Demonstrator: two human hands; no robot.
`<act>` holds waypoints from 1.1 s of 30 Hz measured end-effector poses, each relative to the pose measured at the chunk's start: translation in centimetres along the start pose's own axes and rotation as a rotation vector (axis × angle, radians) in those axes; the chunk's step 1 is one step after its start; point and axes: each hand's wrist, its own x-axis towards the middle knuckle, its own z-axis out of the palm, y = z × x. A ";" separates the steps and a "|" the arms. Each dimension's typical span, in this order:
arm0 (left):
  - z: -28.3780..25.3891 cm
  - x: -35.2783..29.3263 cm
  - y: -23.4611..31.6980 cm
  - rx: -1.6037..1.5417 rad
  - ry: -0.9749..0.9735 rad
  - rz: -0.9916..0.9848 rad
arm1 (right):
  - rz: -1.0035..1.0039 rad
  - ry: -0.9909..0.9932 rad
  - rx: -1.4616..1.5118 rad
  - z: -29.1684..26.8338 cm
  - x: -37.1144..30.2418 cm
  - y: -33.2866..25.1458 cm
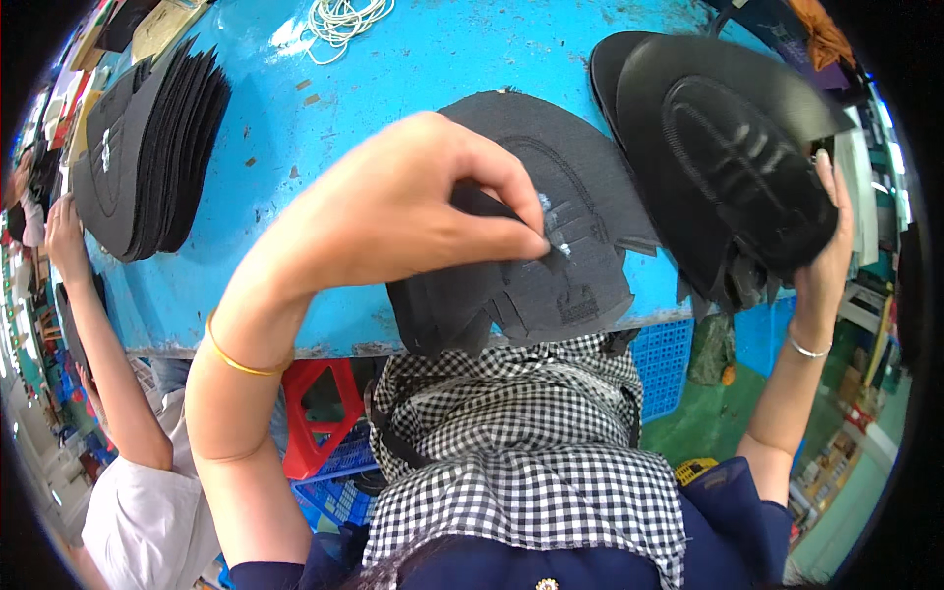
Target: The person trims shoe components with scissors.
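Note:
A black fabric panel (pixel 595 285), shaped like a shoe upper with a stitched loop and pale white marks, lies at the table's near edge. Over it, my left hand (pixel 393 211) pinches thumb and forefinger together beside the white marks. What sits between the fingertips is too small to make out. My right hand (pixel 831 231) grips the near right edge of a glossy black shoe upper piece (pixel 728 147), which has a raised oval outline and is slightly blurred. Further black layers show beneath that piece, and their number is hidden.
A thick stack of black panels (pixel 162 157) stands at the left, where a co-worker's hand (pixel 64 236) touches it. White cord (pixel 344 22) lies coiled at the back of the blue table (pixel 295 138). Below the near edge are a red stool (pixel 320 418) and a blue crate (pixel 661 369).

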 end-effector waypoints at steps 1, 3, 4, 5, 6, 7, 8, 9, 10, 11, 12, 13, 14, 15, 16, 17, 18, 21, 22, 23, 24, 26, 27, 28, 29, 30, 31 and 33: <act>0.5 0.5 -0.4 0.060 -0.006 0.040 | 0.058 -0.060 -0.046 -1.7 0.9 -0.4; 1.8 1.3 -1.7 0.163 0.003 0.059 | 0.114 -0.058 -0.018 -1.6 1.0 -0.1; 2.1 1.7 -1.9 0.258 0.003 0.095 | 0.118 -0.056 -0.021 -1.0 0.2 -0.6; 2.1 2.0 -1.9 0.297 -0.004 0.073 | 0.124 -0.118 -0.066 -0.5 -0.6 -0.9; 2.2 2.2 -1.7 0.294 -0.011 0.078 | 0.129 -0.176 -0.115 0.1 -1.5 -1.4; 2.2 2.5 -1.6 0.338 0.008 0.069 | 0.081 -0.242 -0.151 1.8 -2.7 -1.9; 2.2 2.6 -1.5 0.383 0.029 0.060 | -0.027 -0.455 -0.155 2.5 -3.2 -2.5; 2.2 2.7 -1.4 0.383 0.025 0.061 | -0.066 -0.547 -0.171 3.6 -3.9 -3.0; 2.1 2.9 -1.4 0.412 -0.001 0.039 | -0.104 -0.722 -0.282 4.4 -3.8 -4.0; 2.1 3.2 -1.5 0.441 -0.026 0.017 | -0.135 -0.799 -0.253 5.7 -4.0 -4.2; 2.0 3.1 -1.7 0.442 -0.027 0.009 | -0.356 -0.909 -0.299 7.1 -3.4 -3.9; 2.0 3.2 -1.7 0.426 -0.046 0.005 | -0.461 -0.933 -0.324 8.1 -3.3 -3.7; 1.9 3.2 -1.7 0.410 -0.065 0.000 | -0.567 -0.955 -0.349 8.8 -3.3 -3.3; 1.8 3.3 -1.7 0.411 -0.065 -0.001 | -0.567 -0.955 -0.348 9.3 -3.3 -3.2; 1.7 3.4 -1.7 0.386 -0.082 -0.019 | -0.573 -1.008 -0.375 9.7 -3.2 -3.1; 1.7 3.4 -1.7 0.360 -0.097 -0.038 | -0.578 -1.062 -0.402 10.1 -3.2 -2.9; 1.8 3.4 -1.8 0.360 -0.097 -0.039 | -0.578 -1.063 -0.401 10.4 -3.2 -2.8; 2.2 3.2 -2.1 0.397 -0.043 0.047 | -0.685 -1.041 -0.461 10.9 -3.2 -2.7; 2.4 3.1 -2.1 0.433 0.002 0.088 | -0.706 -1.084 -0.496 10.8 -3.1 -2.8; 2.4 3.0 -2.2 0.468 0.046 0.130 | -0.727 -1.127 -0.531 10.8 -2.9 -3.0; 2.4 3.0 -2.2 0.468 0.047 0.132 | -0.727 -1.127 -0.532 10.8 -2.6 -3.0; 2.0 2.9 -2.4 0.658 0.157 0.130 | -0.673 -1.242 -0.401 10.9 -1.7 -2.9; 1.7 2.9 -2.2 0.657 0.159 0.131 | -0.674 -1.242 -0.403 11.0 -1.7 -2.7; 1.4 2.8 -2.0 0.596 0.107 0.093 | -0.665 -1.163 -0.393 11.1 -1.8 -2.3; 1.1 2.8 -1.9 0.534 0.054 0.055 | -0.656 -1.085 -0.383 11.2 -1.8 -2.0; 1.0 2.8 -2.0 0.532 0.055 0.056 | -0.655 -1.086 -0.384 11.3 -2.0 -2.1; 0.9 2.8 -2.2 0.531 0.057 0.070 | -0.682 -1.064 -0.443 11.5 -2.2 -2.2; 1.0 2.9 -2.4 0.530 0.059 0.085 | -0.708 -1.040 -0.501 12.0 -2.5 -2.7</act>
